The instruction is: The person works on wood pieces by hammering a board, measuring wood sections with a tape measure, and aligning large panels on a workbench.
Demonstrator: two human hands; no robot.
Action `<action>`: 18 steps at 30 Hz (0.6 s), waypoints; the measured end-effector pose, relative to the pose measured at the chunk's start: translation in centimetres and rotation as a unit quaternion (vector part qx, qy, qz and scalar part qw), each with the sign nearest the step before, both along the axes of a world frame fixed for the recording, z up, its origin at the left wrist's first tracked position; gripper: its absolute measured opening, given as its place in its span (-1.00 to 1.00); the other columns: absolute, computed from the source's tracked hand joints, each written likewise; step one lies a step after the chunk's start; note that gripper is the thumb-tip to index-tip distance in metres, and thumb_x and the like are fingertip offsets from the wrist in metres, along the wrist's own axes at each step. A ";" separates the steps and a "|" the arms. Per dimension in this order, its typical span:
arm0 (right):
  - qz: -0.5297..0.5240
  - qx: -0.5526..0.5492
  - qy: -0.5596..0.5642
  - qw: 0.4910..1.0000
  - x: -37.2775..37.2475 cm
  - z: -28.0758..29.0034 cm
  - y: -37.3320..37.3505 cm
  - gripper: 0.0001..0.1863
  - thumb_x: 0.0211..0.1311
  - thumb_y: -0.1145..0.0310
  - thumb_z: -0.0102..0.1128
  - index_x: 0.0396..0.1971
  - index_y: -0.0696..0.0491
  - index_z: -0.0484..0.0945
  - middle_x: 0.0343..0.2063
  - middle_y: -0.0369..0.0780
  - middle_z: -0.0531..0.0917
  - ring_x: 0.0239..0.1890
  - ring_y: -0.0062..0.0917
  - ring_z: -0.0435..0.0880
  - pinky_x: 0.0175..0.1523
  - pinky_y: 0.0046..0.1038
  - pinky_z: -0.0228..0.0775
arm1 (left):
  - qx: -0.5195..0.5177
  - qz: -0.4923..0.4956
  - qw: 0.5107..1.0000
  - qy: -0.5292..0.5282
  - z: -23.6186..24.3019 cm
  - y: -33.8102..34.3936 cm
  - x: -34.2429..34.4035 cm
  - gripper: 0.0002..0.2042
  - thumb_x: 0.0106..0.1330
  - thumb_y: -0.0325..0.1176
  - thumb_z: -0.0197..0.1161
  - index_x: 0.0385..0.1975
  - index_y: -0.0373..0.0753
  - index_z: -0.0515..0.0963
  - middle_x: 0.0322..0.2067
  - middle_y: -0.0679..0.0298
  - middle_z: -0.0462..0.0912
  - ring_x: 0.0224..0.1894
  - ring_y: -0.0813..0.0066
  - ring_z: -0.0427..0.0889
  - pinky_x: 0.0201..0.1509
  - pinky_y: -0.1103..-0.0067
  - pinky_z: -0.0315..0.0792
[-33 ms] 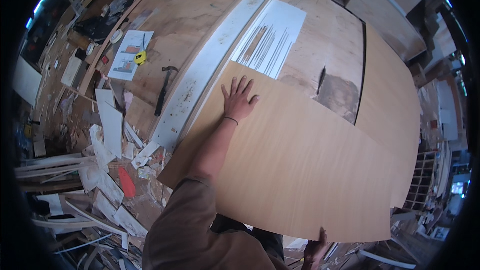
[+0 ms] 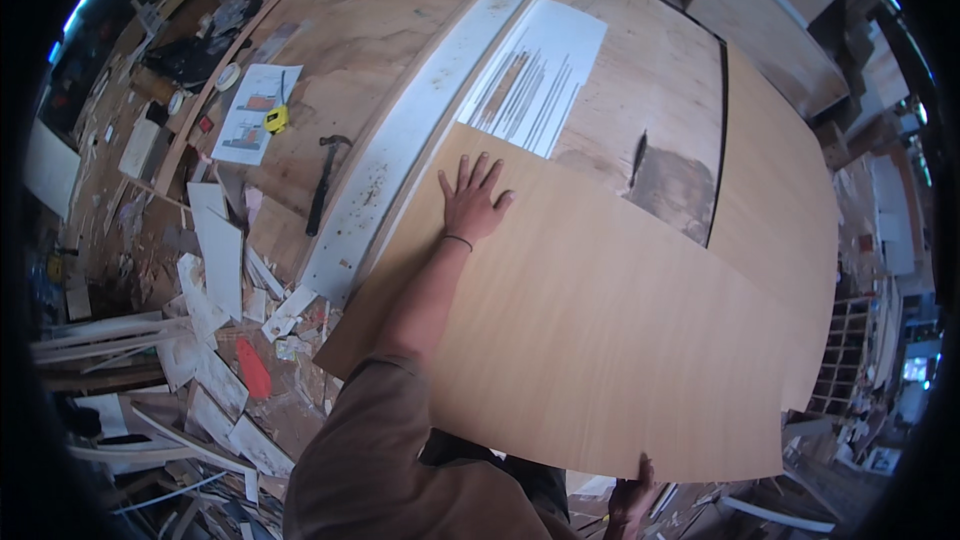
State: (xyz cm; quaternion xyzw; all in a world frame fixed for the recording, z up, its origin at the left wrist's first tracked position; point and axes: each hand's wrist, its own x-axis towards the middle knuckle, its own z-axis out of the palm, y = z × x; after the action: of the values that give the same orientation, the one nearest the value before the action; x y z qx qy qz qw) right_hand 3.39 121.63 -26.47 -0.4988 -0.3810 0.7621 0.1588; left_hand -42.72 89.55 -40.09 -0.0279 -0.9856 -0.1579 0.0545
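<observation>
A large, thin light-brown wood-grain sheet (image 2: 590,340) lies across the near part of the worktable. My left hand (image 2: 475,202) rests flat on it near its far left corner, palm down with fingers spread. At the sheet's near edge, my right hand (image 2: 632,500) grips the rim, one digit on top and the rest partly hidden underneath. Just beyond my left fingers lies a white paper sheet (image 2: 520,90) with dark stripes. A long white board (image 2: 425,110) with raised wooden edges runs along the sheet's left side.
Left of the board lie a claw hammer (image 2: 325,185), a yellow tape measure (image 2: 277,120) and a printed drawing (image 2: 245,140). Wood offcuts (image 2: 215,240) and a red piece (image 2: 253,368) litter the floor. Another light-brown panel (image 2: 780,160) lies beyond a black strip (image 2: 721,140); boxy cabinets (image 2: 765,30) stand behind.
</observation>
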 end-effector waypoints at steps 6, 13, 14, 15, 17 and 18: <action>0.006 0.060 0.009 0.998 -3.8 2.4 -2.0 -0.55 0.27 0.50 0.05 0.17 0.04 0.28 -0.08 -0.20 0.51 0.03 -0.44 0.51 0.13 -0.35 0.41 | -0.023 -0.004 1.000 -0.004 -0.5 -0.1 -1.1 -0.36 0.33 0.18 -0.09 0.38 0.12 0.12 0.43 0.36 0.02 0.48 0.18 -0.18 0.38 -0.17 -0.44; 0.016 0.102 0.029 0.994 -5.7 2.5 -0.3 -0.59 0.29 0.48 0.03 0.13 0.13 0.32 -0.05 -0.11 0.54 0.01 -0.34 0.57 0.11 -0.26 0.47 | -0.036 0.001 0.998 -0.050 0.4 0.9 -3.4 -0.37 0.33 0.19 -0.09 0.39 0.16 0.10 0.44 0.40 -0.04 0.49 0.24 -0.22 0.39 -0.15 -0.43; 0.007 0.101 0.028 0.994 -5.8 2.5 0.0 -0.59 0.29 0.48 0.03 0.14 0.13 0.31 -0.05 -0.12 0.54 0.01 -0.34 0.57 0.10 -0.26 0.48 | -0.036 0.000 0.998 -0.054 0.5 1.1 -3.7 -0.37 0.33 0.18 -0.08 0.39 0.16 0.10 0.44 0.40 -0.04 0.49 0.24 -0.23 0.39 -0.15 -0.43; -0.001 0.100 0.027 0.995 -5.7 2.2 0.6 -0.59 0.28 0.48 0.03 0.14 0.13 0.31 -0.05 -0.12 0.54 0.01 -0.34 0.57 0.10 -0.26 0.48 | -0.034 0.002 0.998 -0.056 0.6 1.3 -4.0 -0.37 0.33 0.18 -0.08 0.39 0.16 0.11 0.44 0.41 -0.04 0.49 0.25 -0.23 0.39 -0.16 -0.43; -0.012 0.108 0.027 0.994 -6.6 2.7 0.5 -0.58 0.28 0.49 0.03 0.14 0.13 0.31 -0.05 -0.12 0.53 0.01 -0.34 0.57 0.09 -0.25 0.48 | -0.034 0.005 0.998 -0.059 0.6 1.4 -4.5 -0.37 0.33 0.18 -0.08 0.39 0.15 0.11 0.44 0.41 -0.04 0.49 0.25 -0.23 0.38 -0.17 -0.42; -0.014 0.119 0.027 0.992 -7.2 3.2 0.5 -0.59 0.27 0.49 0.02 0.13 0.13 0.31 -0.05 -0.12 0.53 0.00 -0.34 0.57 0.09 -0.25 0.49 | -0.030 0.005 0.998 -0.058 0.6 1.6 -4.8 -0.36 0.32 0.19 -0.07 0.38 0.15 0.12 0.44 0.40 -0.03 0.49 0.24 -0.23 0.38 -0.17 -0.44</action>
State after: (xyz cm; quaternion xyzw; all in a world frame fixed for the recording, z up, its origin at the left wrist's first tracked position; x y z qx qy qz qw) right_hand -3.86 122.16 -23.30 -0.4607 -0.4573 0.7224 0.2381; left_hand -47.54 91.10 -39.50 -0.0156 -0.9915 -0.1291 -0.0027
